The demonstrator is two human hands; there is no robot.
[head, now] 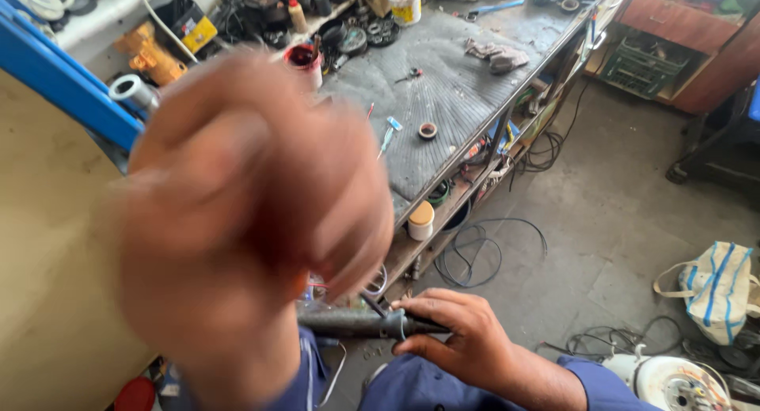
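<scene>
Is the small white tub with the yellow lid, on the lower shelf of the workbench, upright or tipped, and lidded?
Upright and lidded: the small white tub stands on its base on the lower shelf, yellow lid on top.

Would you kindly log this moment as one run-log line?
left hand: raised, blurred, near camera | right hand: gripping dark rod-like tool | workbench: beside
</scene>
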